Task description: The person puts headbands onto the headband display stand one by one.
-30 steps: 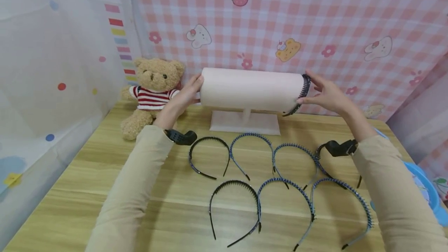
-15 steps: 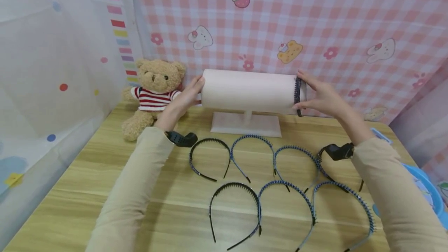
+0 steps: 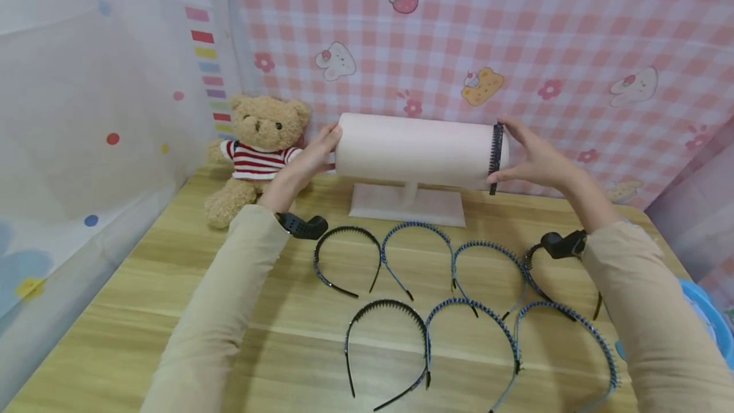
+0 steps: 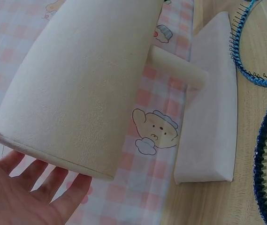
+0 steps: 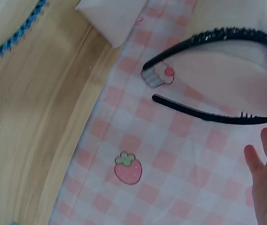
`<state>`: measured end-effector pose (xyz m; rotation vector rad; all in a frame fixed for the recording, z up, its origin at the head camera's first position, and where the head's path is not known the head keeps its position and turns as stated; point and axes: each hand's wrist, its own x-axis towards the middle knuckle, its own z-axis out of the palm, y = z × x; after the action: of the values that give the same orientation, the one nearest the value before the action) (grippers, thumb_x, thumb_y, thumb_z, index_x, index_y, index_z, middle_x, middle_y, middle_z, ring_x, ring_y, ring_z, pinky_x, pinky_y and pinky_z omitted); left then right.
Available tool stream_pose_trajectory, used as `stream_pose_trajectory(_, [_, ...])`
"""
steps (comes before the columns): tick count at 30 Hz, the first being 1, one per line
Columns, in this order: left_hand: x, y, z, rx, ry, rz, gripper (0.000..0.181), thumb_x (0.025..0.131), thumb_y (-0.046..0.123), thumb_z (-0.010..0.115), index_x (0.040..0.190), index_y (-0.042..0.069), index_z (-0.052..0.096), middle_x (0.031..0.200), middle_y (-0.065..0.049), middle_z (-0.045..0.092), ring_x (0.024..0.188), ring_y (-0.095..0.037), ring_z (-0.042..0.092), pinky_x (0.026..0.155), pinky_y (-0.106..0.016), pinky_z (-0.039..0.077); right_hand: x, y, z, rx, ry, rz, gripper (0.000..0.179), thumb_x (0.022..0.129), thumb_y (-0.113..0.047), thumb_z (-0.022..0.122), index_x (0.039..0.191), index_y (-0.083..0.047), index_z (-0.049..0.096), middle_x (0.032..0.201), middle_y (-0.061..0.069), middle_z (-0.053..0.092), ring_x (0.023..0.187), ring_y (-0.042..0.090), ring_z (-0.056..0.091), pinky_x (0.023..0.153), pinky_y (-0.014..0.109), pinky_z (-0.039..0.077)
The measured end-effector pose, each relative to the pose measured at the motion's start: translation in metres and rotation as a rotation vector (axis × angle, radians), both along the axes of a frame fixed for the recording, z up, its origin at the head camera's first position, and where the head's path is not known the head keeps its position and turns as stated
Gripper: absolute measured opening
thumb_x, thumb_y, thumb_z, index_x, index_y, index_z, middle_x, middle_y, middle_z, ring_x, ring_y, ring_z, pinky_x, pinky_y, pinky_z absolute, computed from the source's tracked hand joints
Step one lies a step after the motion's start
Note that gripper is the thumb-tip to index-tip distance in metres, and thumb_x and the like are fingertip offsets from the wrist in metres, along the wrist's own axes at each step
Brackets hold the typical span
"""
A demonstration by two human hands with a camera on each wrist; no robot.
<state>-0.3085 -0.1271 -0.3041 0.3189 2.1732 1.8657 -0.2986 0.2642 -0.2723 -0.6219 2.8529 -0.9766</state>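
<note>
The only lettering I can read is pink "Lu", cut off at the top edge of the checked backdrop (image 3: 516, 30).

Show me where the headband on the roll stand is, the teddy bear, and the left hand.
headband (image 3: 496, 157): head view, on its band at the roll's right end.
teddy bear (image 3: 260, 159): head view, on its striped shirt.
left hand (image 3: 309, 159): head view, on the back of the hand.

Staged home-style craft corner: pink gingham cartoon-print backdrop cloth (image 3: 516, 30), light wooden tabletop (image 3: 143, 311), brown teddy bear in striped shirt (image 3: 258, 152), toothed plastic headbands (image 3: 384, 343) laid out
</note>
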Motion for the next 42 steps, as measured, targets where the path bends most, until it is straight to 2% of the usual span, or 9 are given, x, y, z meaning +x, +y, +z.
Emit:
stream_pose_trajectory(3, [-0.001, 0.001, -0.001, -0.001, 0.006, -0.011, 0.06, 0.099, 0.042, 0.022, 0.147, 0.013, 0.002, 0.151, -0.014, 0.013, 0.139, -0.028, 0.016, 0.111, -0.05, 0.025, -0.001, 0.001, -0.001, -0.005, -0.02, 0.0, 0.112, 0.065, -0.023, 0.083, 0.147, -0.013, 0.007, 0.153, 0.016, 0.007, 0.14, 0.037, 0.009, 0.112, 0.058, 0.009])
stream_pose_trajectory(7, [-0.002, 0.001, -0.003, -0.002, 0.003, -0.006, 0.059, 0.099, 0.041, 0.021, 0.147, 0.012, 0.002, 0.15, -0.014, 0.014, 0.139, -0.028, 0.016, 0.111, -0.05, 0.026, -0.001, -0.002, -0.002, 0.037, 0.007, -0.002, 0.114, 0.062, -0.024, 0.085, 0.146, -0.014, 0.01, 0.151, 0.022, 0.015, 0.138, 0.04, 0.015, 0.112, 0.058, 0.012])
stream_pose_trajectory(14, [0.0, -0.004, -0.005, -0.014, 0.01, -0.009, 0.06, 0.099, 0.044, 0.02, 0.147, 0.014, 0.002, 0.152, -0.011, 0.01, 0.14, -0.026, 0.014, 0.111, -0.049, 0.026, -0.003, -0.02, 0.004, 0.26, 0.222, 0.017, 0.114, 0.055, -0.04, 0.086, 0.142, -0.001, 0.023, 0.138, 0.027, 0.037, 0.124, 0.042, 0.038, 0.105, 0.057, 0.03])
stream_pose_trajectory(16, [0.0, -0.005, -0.005, -0.016, 0.014, -0.007, 0.06, 0.098, 0.045, 0.021, 0.147, 0.015, 0.002, 0.152, -0.01, 0.01, 0.14, -0.025, 0.014, 0.111, -0.048, 0.027, -0.005, -0.028, 0.007, 0.299, 0.245, 0.016, 0.115, 0.054, -0.045, 0.085, 0.141, 0.0, 0.026, 0.136, 0.026, 0.04, 0.122, 0.041, 0.041, 0.103, 0.056, 0.032])
stream_pose_trajectory(24, [0.0, -0.007, -0.003, -0.02, 0.017, -0.006, 0.059, 0.099, 0.044, 0.02, 0.147, 0.015, 0.002, 0.152, -0.01, 0.008, 0.141, -0.025, 0.011, 0.112, -0.048, 0.026, -0.012, -0.052, 0.013, 0.326, 0.185, -0.009, 0.113, 0.054, -0.048, 0.084, 0.141, -0.003, 0.027, 0.137, 0.024, 0.04, 0.124, 0.039, 0.039, 0.105, 0.055, 0.03])
stream_pose_trajectory(29, [-0.001, -0.006, -0.001, -0.021, 0.019, -0.007, 0.059, 0.099, 0.043, 0.019, 0.147, 0.015, 0.001, 0.153, -0.009, 0.005, 0.141, -0.024, 0.009, 0.112, -0.048, 0.025, -0.017, -0.067, 0.02, 0.362, 0.179, 0.029, 0.11, 0.057, -0.052, 0.081, 0.138, 0.001, 0.028, 0.135, 0.025, 0.042, 0.122, 0.037, 0.042, 0.102, 0.051, 0.036])
stream_pose_trajectory(34, [-0.001, -0.001, -0.002, -0.014, 0.018, -0.001, 0.06, 0.098, 0.046, 0.02, 0.147, 0.015, 0.003, 0.152, -0.009, 0.007, 0.14, -0.023, 0.012, 0.111, -0.048, 0.027, -0.021, -0.078, 0.023, 0.354, 0.127, 0.064, 0.104, 0.062, -0.051, 0.079, 0.137, -0.001, 0.027, 0.132, 0.025, 0.044, 0.118, 0.036, 0.045, 0.099, 0.049, 0.039])
stream_pose_trajectory(42, [0.0, 0.002, -0.001, -0.023, 0.016, 0.01, 0.057, 0.099, 0.042, 0.018, 0.147, 0.014, 0.003, 0.152, -0.009, 0.006, 0.14, -0.023, 0.011, 0.111, -0.049, 0.026, -0.024, -0.101, 0.02, 0.328, 0.137, 0.093, 0.101, 0.063, -0.051, 0.078, 0.137, -0.003, 0.028, 0.129, 0.023, 0.047, 0.114, 0.033, 0.049, 0.094, 0.045, 0.043])
